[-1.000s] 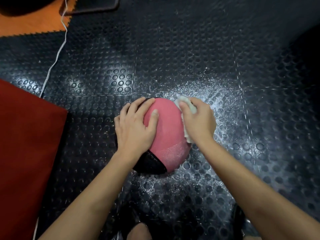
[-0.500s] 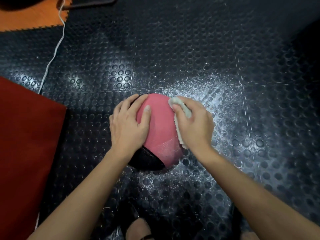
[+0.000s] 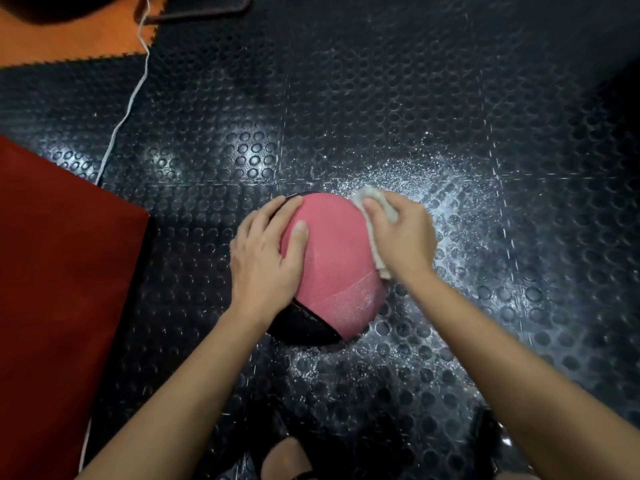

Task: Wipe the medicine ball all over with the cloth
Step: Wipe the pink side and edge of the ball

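A pink and black medicine ball sits on the studded black rubber floor in the middle of the head view. My left hand lies flat on the ball's left side with fingers spread and the thumb on the pink panel. My right hand grips a white cloth and presses it against the ball's upper right side. The cloth is mostly hidden under my fingers; its edges show above and below the hand. The ball's lower pink panel looks speckled with droplets.
A red mat covers the floor at the left. A white cable runs from the top down along the mat's edge. An orange floor tile lies at the top left. Wet speckles shine on the floor around the ball. My feet show at the bottom.
My right hand with the cloth slid down the ball's right side and then back up toward its top. My left hand has stayed on the ball's left side.
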### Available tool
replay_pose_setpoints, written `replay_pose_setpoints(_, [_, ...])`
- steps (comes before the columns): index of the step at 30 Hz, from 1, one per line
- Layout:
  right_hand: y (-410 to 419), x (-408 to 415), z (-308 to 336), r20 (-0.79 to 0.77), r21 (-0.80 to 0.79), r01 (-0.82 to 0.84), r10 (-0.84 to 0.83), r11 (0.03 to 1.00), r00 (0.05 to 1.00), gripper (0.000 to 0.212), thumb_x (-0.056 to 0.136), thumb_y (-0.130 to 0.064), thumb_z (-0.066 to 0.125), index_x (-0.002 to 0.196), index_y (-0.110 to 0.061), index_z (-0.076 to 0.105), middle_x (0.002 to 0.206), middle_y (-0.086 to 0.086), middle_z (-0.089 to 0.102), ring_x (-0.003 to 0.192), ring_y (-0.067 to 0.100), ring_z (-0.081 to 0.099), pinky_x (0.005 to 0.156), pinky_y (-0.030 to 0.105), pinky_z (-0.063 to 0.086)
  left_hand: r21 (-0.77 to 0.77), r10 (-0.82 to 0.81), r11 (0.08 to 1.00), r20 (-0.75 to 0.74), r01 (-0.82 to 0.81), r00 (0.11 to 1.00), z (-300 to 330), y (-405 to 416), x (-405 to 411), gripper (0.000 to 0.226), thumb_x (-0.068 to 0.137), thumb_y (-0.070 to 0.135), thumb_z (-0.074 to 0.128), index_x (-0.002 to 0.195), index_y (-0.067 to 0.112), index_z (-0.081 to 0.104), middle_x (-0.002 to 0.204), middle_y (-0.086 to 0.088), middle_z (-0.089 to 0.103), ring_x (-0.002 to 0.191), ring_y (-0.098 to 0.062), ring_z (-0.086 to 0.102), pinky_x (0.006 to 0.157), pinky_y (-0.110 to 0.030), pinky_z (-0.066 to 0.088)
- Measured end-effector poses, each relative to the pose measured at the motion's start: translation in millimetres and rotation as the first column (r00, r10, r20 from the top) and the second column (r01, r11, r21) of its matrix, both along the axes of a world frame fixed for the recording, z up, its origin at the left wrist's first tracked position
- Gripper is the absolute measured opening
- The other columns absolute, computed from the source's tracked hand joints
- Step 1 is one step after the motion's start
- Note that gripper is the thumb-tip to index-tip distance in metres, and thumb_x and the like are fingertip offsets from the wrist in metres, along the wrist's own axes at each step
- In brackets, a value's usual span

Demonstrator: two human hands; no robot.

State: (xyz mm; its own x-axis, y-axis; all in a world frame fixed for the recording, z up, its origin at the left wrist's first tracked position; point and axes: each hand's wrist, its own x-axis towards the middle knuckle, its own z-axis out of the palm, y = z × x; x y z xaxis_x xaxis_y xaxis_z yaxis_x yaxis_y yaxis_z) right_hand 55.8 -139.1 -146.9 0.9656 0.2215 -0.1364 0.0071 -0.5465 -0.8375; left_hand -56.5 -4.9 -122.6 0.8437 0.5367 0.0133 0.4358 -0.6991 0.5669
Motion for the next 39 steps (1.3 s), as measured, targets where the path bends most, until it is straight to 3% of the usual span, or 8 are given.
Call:
replay_pose_setpoints(3, [1.6,16.7,-0.3,-0.08,-0.103,-0.008,-0.001,0.995,0.997,0.021,0.093,-0.04,0.056,0.099,-0.025,0.07,0.063,-0.015,0.058,0.046,0.003,0.049,0.036,0.014,0.031,0.023,0.006,1.0,0.0,-0.006,1.0,-0.2,-2.7,5.5,0.06,0.09,0.059,0.022,0.139,0.039,0.049,0.147,0.016,0.043,0.138,-0.015,0.033,0.114,-0.052,0.026])
replay_pose_setpoints(8, [10.2,-19.4,22.7,0.405,-0.143,-0.231,0.27,0.962,0.873,0.02,0.092,-0.042,0.056,0.111,-0.042,0.062,0.094,-0.012,0.067,0.071,0.006,0.056,0.054,0.019,0.041,0.024,-0.003,1.0,0.004,0.003,1.0,-3.0,-2.5,2.7,0.062,0.092,0.048,0.015,0.143,0.033,0.046,0.149,0.011,0.042,0.139,-0.015,0.033,0.116,-0.048,0.024])
replay_pose_setpoints(13, [0.1,32.5,3.8,-0.124,-0.173,-0.113,0.092,0.978,0.988,0.027,0.092,-0.046,0.055,0.092,-0.024,0.07,0.065,-0.009,0.058,0.049,0.008,0.046,0.042,0.019,0.029,-0.038,0.078,0.996,0.054,-0.076,0.996,-1.7,-15.8,-0.8,0.056,0.094,0.035,0.021,0.145,0.023,0.042,0.148,0.004,0.045,0.142,-0.018,0.032,0.117,-0.049,0.021])
replay_pose_setpoints(17, [14.3,16.2,25.1,0.148,-0.288,-0.182,0.232,0.94,0.961,0.024,0.093,-0.048,0.051,0.101,-0.034,0.07,0.075,-0.014,0.061,0.063,0.007,0.052,0.048,0.018,0.032,-0.007,0.076,0.997,0.065,-0.076,0.995,-0.8,-25.3,4.3,0.057,0.091,0.033,0.021,0.141,0.022,0.047,0.149,0.007,0.045,0.143,-0.02,0.03,0.117,-0.049,0.02])
replay_pose_setpoints(20, [17.9,-10.6,39.8,0.433,-0.332,-0.276,0.405,0.902,0.805,0.024,0.094,-0.049,0.049,0.105,-0.038,0.067,0.089,-0.009,0.066,0.078,0.013,0.059,0.057,0.026,0.047,0.013,0.043,0.999,0.046,-0.044,0.998,-0.1,-24.2,4.0,0.054,0.092,0.027,0.024,0.141,0.022,0.047,0.147,0.006,0.047,0.143,-0.021,0.03,0.116,-0.05,0.022])
replay_pose_setpoints(25, [10.8,41.7,18.0,-0.029,-0.289,-0.203,0.203,0.936,0.979,0.03,0.092,-0.05,0.053,0.093,-0.026,0.071,0.067,-0.01,0.06,0.06,0.014,0.052,0.048,0.022,0.033,0.052,0.018,0.998,0.061,-0.021,0.998,-0.6,-29.3,5.3,0.056,0.09,0.031,0.022,0.138,0.022,0.05,0.147,0.008,0.046,0.142,-0.021,0.031,0.116,-0.051,0.022])
replay_pose_setpoints(31, [16.0,-6.9,36.8,0.452,-0.367,-0.274,0.428,0.889,0.783,0.025,0.094,-0.048,0.048,0.108,-0.037,0.066,0.096,-0.007,0.065,0.086,0.016,0.059,0.062,0.028,0.045,0.074,0.043,0.996,0.044,-0.046,0.998,1.8,-33.9,17.2,0.059,0.09,0.031,0.019,0.137,0.017,0.052,0.143,0.001,0.053,0.14,-0.026,0.036,0.114,-0.051,0.025])
replay_pose_setpoints(39, [24.4,36.4,37.3,0.284,-0.315,-0.253,0.345,0.915,0.895,0.027,0.093,-0.052,0.048,0.106,-0.039,0.067,0.096,-0.008,0.07,0.091,0.019,0.063,0.064,0.029,0.04,-0.059,-0.009,0.998,0.105,0.015,0.994,-1.8,-13.6,25.1,0.051,0.098,0.029,0.025,0.14,0.02,0.051,0.146,0.006,0.049,0.14,-0.012,0.036,0.117,-0.039,0.025])
